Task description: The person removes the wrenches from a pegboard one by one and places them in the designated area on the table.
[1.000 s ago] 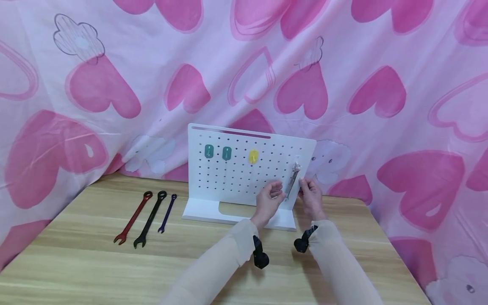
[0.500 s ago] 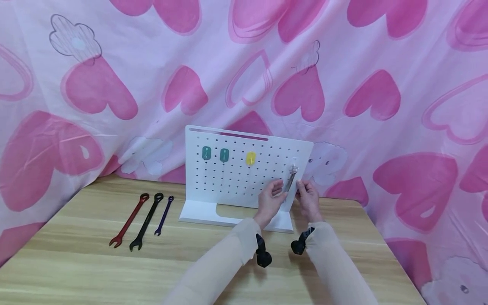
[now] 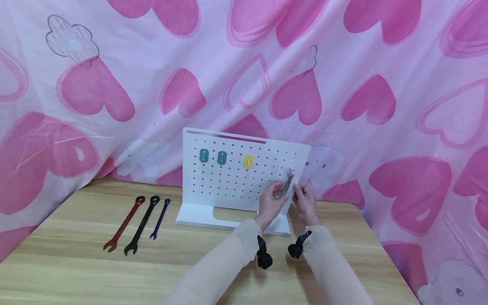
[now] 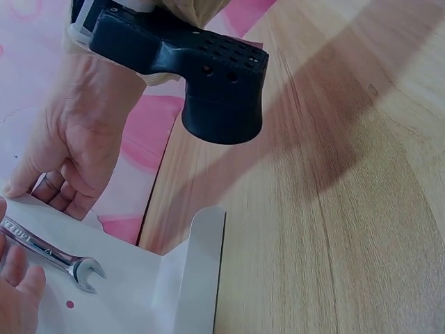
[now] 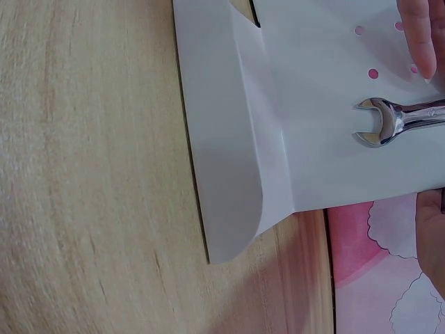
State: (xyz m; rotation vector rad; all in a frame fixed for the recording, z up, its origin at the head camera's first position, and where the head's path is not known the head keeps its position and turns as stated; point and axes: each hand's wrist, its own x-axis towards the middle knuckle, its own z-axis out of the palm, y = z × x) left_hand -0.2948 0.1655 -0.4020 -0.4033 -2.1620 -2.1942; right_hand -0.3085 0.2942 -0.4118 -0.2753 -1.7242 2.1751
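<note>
A white pegboard [image 3: 188, 186] stands upright on its base. Near its right side hangs a silver combination wrench [image 3: 288, 182], its open end down, as the left wrist view shows on the same wrench [image 4: 52, 252]. Right beside the wrench shank is my left hand [image 3: 270, 203], overlapping the lower wrench in the head view. In the right wrist view the left hand's fingers [image 5: 417, 38] are extended next to the bare shank. My right hand [image 3: 306, 201] pinches the board's right edge, thumb in front and the other fingers [image 4: 61, 195] curled behind it.
Two green tags [image 3: 203, 156] and a yellow tag [image 3: 248, 161] with hooks are on the board. Left of it on the wooden table [image 3: 84, 237] lie a red wrench [image 3: 124, 224], a black wrench [image 3: 142, 226] and a small purple wrench [image 3: 160, 219]. A pink heart-print cloth [image 3: 228, 55] hangs behind.
The head view has shifted slightly, so the scene sits lower and further left. My left hand has come closer to the wrench and overlaps more of it. The right hand stays at the board's edge.
</note>
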